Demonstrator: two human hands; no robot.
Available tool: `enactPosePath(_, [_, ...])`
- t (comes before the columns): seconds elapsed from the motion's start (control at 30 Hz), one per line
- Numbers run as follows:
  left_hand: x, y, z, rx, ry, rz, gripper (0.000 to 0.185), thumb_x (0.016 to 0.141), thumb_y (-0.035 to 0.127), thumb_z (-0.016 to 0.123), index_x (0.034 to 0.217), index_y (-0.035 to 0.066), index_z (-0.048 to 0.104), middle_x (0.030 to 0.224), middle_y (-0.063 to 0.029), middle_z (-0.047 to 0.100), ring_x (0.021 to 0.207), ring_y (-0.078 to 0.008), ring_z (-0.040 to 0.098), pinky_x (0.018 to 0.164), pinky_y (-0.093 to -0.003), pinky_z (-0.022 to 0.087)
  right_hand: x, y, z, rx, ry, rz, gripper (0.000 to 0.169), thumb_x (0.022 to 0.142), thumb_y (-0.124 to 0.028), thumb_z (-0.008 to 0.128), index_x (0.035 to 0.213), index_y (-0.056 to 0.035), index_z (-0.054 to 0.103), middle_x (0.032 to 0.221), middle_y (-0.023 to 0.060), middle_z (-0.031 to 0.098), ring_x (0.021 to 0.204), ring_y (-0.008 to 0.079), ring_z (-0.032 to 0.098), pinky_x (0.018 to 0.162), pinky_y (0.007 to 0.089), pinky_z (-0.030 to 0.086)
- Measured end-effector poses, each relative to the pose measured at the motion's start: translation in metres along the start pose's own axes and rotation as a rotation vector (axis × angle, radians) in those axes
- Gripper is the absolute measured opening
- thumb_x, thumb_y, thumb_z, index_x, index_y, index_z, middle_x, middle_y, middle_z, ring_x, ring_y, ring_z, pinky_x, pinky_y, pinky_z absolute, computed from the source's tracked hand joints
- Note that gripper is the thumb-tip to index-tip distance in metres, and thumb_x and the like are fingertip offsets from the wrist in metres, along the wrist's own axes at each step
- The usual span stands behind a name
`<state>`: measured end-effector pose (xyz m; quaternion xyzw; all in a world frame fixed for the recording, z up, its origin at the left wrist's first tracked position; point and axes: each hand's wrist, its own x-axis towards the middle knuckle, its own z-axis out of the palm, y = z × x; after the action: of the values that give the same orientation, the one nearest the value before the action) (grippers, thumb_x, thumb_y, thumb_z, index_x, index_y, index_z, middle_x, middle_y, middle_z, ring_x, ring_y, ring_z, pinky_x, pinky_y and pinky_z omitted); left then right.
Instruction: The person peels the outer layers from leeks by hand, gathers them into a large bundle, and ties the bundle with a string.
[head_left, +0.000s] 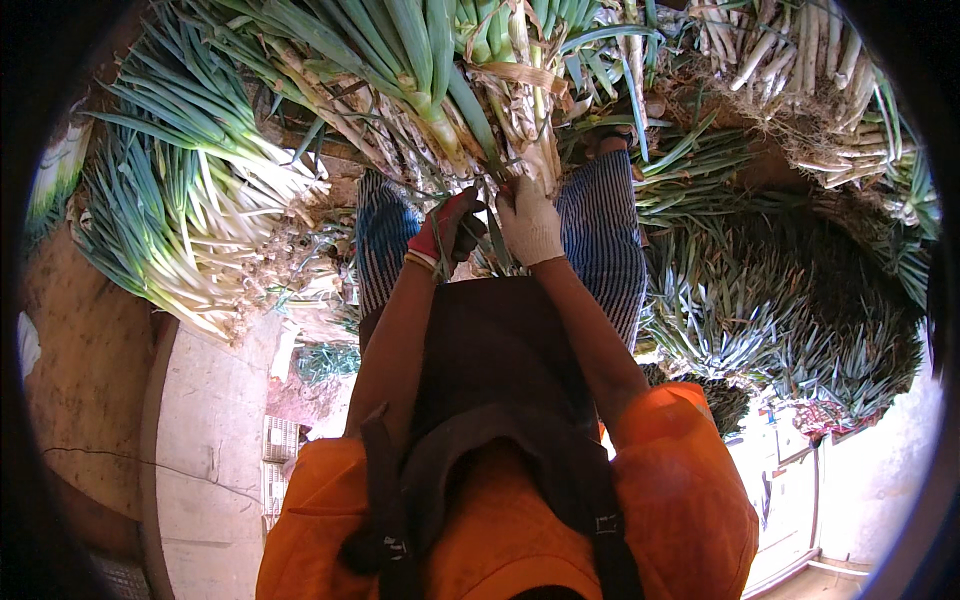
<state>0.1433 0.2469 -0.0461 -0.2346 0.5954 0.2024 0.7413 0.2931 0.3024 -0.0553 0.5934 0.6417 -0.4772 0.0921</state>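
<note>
My left hand (452, 231), in a red and dark glove, has its fingers curled at thin green leaf strips (442, 251) that hang down past its wrist. Beside it my right hand (531, 223), in a white knit glove, pinches a dark green leaf strip (495, 236) that hangs between the two hands. Just beyond both hands lies a large bundle of long green onions (442, 127), with green tops and pale, partly dry stalks. Its lower ends are partly hidden behind my fingers.
Trimmed long onions with white stalks and roots (217, 217) are heaped on the left. A root-ended stack (795, 60) lies at the upper right. Below that stands a big pile of green tops (787, 300). White plastic crates (279, 439) stand at the lower left.
</note>
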Motion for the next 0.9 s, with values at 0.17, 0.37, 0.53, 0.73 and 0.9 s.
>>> enactPosePath(0.17, [0.022, -0.022, -0.019, 0.04, -0.053, 0.271, 0.024, 0.086, 0.029, 0.06, 0.091, 0.006, 0.063, 0.059, 0.002, 0.049, 0.046, -0.0101, 0.042, 0.041, -0.0264, 0.03, 0.01, -0.005, 0.013, -0.231, -0.125, 0.012, 0.024, 0.088, -0.022, 0.052, 0.099, -0.0008, 0.05, 0.084, 0.0222, 0.063, 0.072, 0.0399, 0.062, 0.061, 0.05, 0.049])
enactPosePath(0.37, [0.009, -0.038, -0.02, 0.332, -0.037, 0.639, 0.019, 0.087, 0.022, 0.059, 0.093, 0.004, 0.063, 0.069, 0.0014, 0.055, 0.06, -0.0095, 0.049, 0.052, -0.0261, 0.037, 0.002, -0.023, 0.002, -0.237, -0.275, 0.069, 0.021, 0.089, -0.021, 0.05, 0.093, -0.0001, 0.049, 0.076, 0.0239, 0.063, 0.069, 0.0401, 0.063, 0.059, 0.0499, 0.049])
enactPosePath(0.53, [-0.074, -0.06, -0.065, 0.143, 0.066, 0.558, 0.017, 0.091, 0.021, 0.054, 0.098, 0.007, 0.061, 0.088, -0.0012, 0.06, 0.076, -0.0137, 0.054, 0.066, -0.0296, 0.044, -0.082, 0.049, 0.029, -0.045, -0.223, 0.207, 0.025, 0.091, -0.025, 0.048, 0.102, -0.0023, 0.054, 0.083, 0.0229, 0.063, 0.077, 0.0422, 0.06, 0.066, 0.0491, 0.047])
enactPosePath(0.73, [-0.259, 0.048, -0.242, -0.427, 0.046, 1.062, 0.025, 0.097, 0.034, 0.042, 0.111, 0.019, 0.057, 0.065, 0.005, 0.05, 0.038, -0.008, 0.031, 0.033, -0.0231, 0.028, -0.026, -0.016, -0.027, 0.568, 0.263, 0.264, 0.022, 0.087, -0.01, 0.05, 0.108, -0.003, 0.055, 0.072, 0.0097, 0.059, 0.06, 0.0137, 0.057, 0.054, 0.031, 0.046])
enactPosePath(0.9, [-0.345, 0.157, -0.144, -0.665, 0.701, 1.52, 0.041, 0.095, 0.031, 0.046, 0.128, 0.007, 0.049, 0.067, 0.0038, 0.051, 0.04, -0.005, 0.035, 0.031, -0.0207, 0.027, 0.081, -0.117, -0.13, 0.431, 0.439, -0.104, 0.015, 0.082, -0.014, 0.058, 0.083, 0.0004, 0.053, 0.064, 0.009, 0.05, 0.059, 0.0151, 0.044, 0.056, 0.0302, 0.042])
